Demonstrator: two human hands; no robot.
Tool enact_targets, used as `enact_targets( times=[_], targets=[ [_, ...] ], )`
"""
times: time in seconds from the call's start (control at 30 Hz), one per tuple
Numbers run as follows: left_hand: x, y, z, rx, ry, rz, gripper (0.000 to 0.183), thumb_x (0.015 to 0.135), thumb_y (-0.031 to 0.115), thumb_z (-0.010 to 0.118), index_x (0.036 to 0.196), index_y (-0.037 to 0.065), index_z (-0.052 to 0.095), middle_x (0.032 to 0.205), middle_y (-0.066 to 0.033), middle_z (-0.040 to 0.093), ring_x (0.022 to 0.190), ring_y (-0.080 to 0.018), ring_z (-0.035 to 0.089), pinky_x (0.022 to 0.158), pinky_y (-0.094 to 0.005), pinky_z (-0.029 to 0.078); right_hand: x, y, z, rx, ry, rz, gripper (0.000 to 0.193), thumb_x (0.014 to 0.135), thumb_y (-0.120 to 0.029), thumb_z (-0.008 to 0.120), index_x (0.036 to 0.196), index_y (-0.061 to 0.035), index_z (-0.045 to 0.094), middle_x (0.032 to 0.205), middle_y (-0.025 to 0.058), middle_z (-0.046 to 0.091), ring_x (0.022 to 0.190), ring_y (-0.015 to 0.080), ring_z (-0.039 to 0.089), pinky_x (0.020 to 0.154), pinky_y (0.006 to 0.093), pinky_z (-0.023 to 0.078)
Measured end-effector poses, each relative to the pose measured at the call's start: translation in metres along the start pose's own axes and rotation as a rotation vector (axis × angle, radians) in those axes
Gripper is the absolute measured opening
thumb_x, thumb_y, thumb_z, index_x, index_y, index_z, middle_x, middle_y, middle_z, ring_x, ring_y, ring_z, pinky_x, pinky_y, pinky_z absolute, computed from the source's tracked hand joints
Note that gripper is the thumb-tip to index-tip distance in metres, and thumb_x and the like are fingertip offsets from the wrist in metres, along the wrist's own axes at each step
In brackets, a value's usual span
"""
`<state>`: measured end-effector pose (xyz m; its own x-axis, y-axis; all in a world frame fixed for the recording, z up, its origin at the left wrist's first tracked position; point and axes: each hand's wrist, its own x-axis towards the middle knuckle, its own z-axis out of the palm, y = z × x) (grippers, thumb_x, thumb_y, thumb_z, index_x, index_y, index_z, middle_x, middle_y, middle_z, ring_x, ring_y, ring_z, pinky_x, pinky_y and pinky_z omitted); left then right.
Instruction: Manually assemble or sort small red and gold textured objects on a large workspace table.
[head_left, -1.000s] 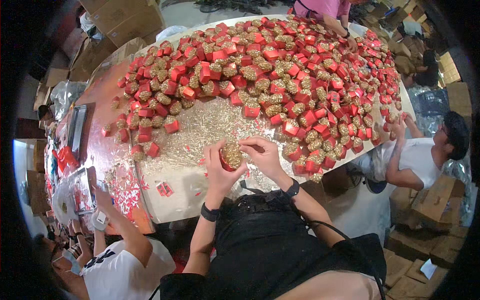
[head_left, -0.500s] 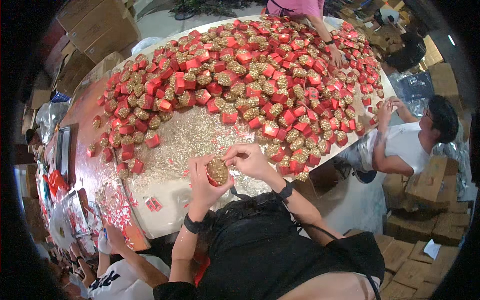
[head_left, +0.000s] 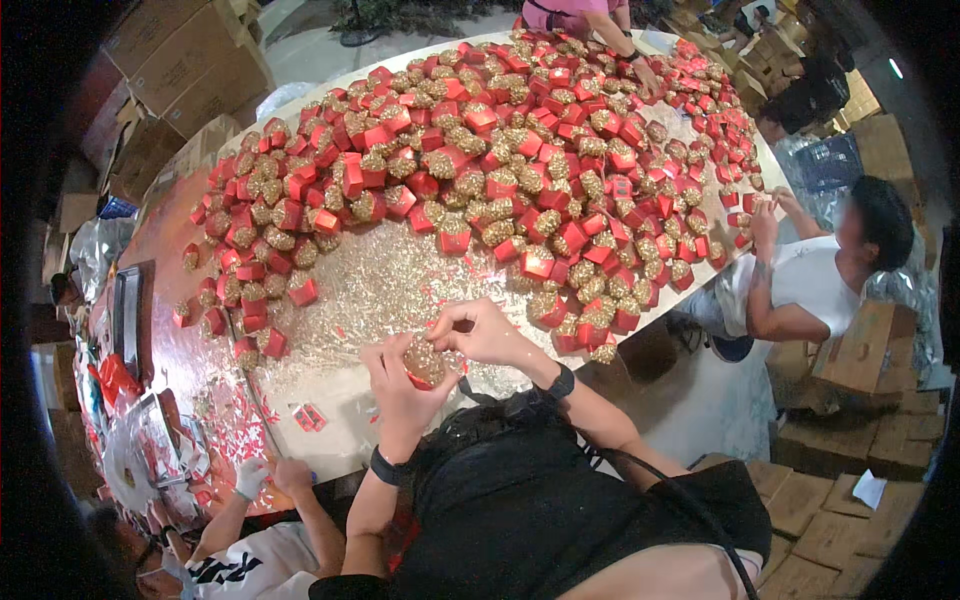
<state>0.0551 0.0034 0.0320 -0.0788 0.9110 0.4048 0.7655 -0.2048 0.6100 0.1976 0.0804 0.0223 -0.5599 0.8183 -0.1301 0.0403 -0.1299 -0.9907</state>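
Observation:
Above the near edge of the table, my left hand (head_left: 398, 388) is wrapped round a small red pot with a gold glittery top (head_left: 427, 360), the gold side facing up. My right hand (head_left: 482, 332) is pinched, fingertips touching the gold top at its right side; whatever sits between those fingertips is too small to make out. Beyond my hands, gold glitter flakes (head_left: 370, 280) cover the tabletop. A big heap of similar red and gold pots (head_left: 455, 165) spreads over the far part and right side of the table.
A small red packet (head_left: 308, 417) lies left of my hands. One co-worker (head_left: 800, 280) sits at the right, another in pink (head_left: 580, 12) reaches over the far side, and a person in white (head_left: 250, 560) works at lower left. Cardboard boxes (head_left: 830, 430) stand around.
Both hands have shifted slightly left and down with the pot. My right fingertips have moved along its gold top. The lower-left co-worker's hands came up toward the table edge.

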Motion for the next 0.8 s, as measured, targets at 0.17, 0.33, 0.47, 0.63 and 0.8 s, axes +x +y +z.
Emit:
enact_targets(
  times=[0.17, 0.33, 0.47, 0.63, 0.8],
  targets=[
    [0.008, -0.024, -0.012, -0.013, -0.145, -0.001, 0.063, 0.053, 0.016, 0.077, 0.107, 0.004, 0.047, 0.097, -0.0129, 0.046, 0.090, -0.0288, 0.047, 0.075, -0.0375, 0.041, 0.005, 0.010, 0.000, 0.026, -0.036, 0.018, 0.010, 0.073, 0.010, 0.055, 0.078, 0.0050, 0.061, 0.078, 0.0092, 0.063, 0.073, 0.0138, 0.061, 0.066, 0.0256, 0.051],
    [-0.012, -0.106, -0.032, -0.361, -0.123, -0.461, 0.069, 0.069, 0.028, 0.069, 0.125, 0.003, 0.038, 0.124, -0.0178, 0.038, 0.114, -0.0286, 0.040, 0.088, -0.0385, 0.037, -0.002, 0.002, -0.056, -0.462, 0.501, -0.145, 0.014, 0.072, 0.002, 0.058, 0.085, 0.0000, 0.063, 0.081, 0.0075, 0.062, 0.075, 0.0162, 0.059, 0.068, 0.0271, 0.047],
    [-0.096, -0.244, -0.018, 0.655, -0.205, -0.961, 0.069, 0.078, 0.045, 0.058, 0.127, 0.003, 0.036, 0.128, -0.0226, 0.034, 0.115, -0.0312, 0.039, 0.091, -0.0437, 0.035, -0.019, -0.040, -0.145, -1.387, 1.128, -0.193, 0.061, 0.077, -0.020, 0.063, 0.125, 0.0037, 0.034, 0.120, 0.0315, 0.040, 0.111, 0.0427, 0.040, 0.095, 0.0444, 0.032],
    [-0.117, -0.260, -0.005, 0.587, -0.081, -1.351, 0.059, 0.076, 0.043, 0.058, 0.120, 0.008, 0.043, 0.126, -0.0216, 0.038, 0.115, -0.0338, 0.038, 0.090, -0.0493, 0.032, -0.028, -0.018, -0.118, -1.211, 0.719, 0.190, 0.074, 0.080, -0.021, 0.059, 0.137, -0.0037, 0.015, 0.115, 0.0271, 0.047, 0.105, 0.0398, 0.045, 0.089, 0.0440, 0.036],
    [-0.169, -0.298, 0.016, 0.760, 0.042, -0.892, 0.030, 0.074, 0.023, 0.060, 0.100, 0.010, 0.050, 0.106, -0.0137, 0.049, 0.103, -0.0293, 0.044, 0.083, -0.0463, 0.034, -0.029, 0.043, -0.077, -1.021, 0.150, 0.337, 0.054, 0.076, -0.024, 0.062, 0.122, -0.0039, 0.042, 0.092, 0.0226, 0.058, 0.083, 0.0377, 0.057, 0.072, 0.0443, 0.045]
  ],
)
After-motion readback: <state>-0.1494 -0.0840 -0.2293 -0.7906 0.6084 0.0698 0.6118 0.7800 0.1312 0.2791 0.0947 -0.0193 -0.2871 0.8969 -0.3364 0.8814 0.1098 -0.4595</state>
